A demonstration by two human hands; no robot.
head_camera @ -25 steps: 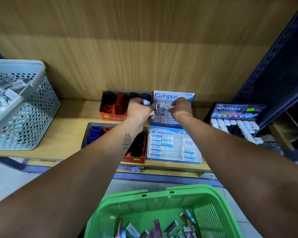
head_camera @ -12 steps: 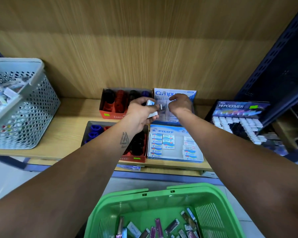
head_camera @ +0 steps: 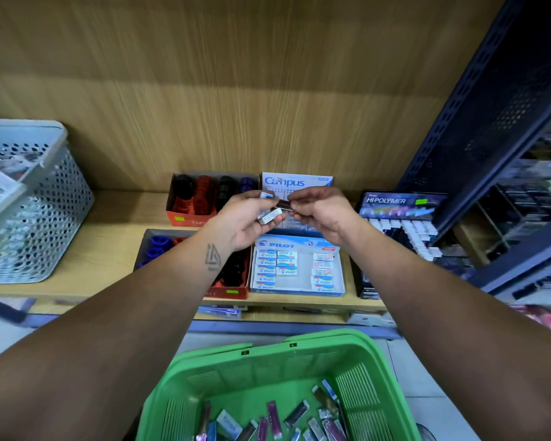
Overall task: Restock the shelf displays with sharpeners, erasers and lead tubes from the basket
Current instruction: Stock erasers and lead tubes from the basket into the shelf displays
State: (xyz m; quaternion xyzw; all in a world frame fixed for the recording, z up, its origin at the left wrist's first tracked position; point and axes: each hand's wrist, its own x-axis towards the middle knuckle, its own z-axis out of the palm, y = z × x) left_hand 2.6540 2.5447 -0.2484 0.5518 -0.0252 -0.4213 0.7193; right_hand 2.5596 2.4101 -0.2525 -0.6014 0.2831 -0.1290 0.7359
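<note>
My left hand (head_camera: pixel 247 219) holds a few small white erasers (head_camera: pixel 270 215) above the shelf, just in front of the Campus eraser box (head_camera: pixel 299 181). My right hand (head_camera: pixel 323 214) meets it and pinches a small dark item (head_camera: pixel 284 204) between the fingertips. Below the hands lies the open Pilot eraser box (head_camera: pixel 296 268), partly filled. The green basket (head_camera: pixel 268 370) sits nearest me with several erasers and lead tubes in it. Two red boxes of sharpeners (head_camera: pixel 201 195) stand to the left of the eraser boxes.
A grey perforated basket (head_camera: pixel 35 224) full of small goods stands on the wooden shelf (head_camera: pixel 109 237) at the left. A Hi-Polymer display (head_camera: pixel 401 224) stands at the right beside a dark blue perforated upright (head_camera: pixel 477 116). Wood panelling backs the shelf.
Both hands have drawn back from the Campus box toward me. My right hand has turned and now pinches a dark item against the erasers in my left hand.
</note>
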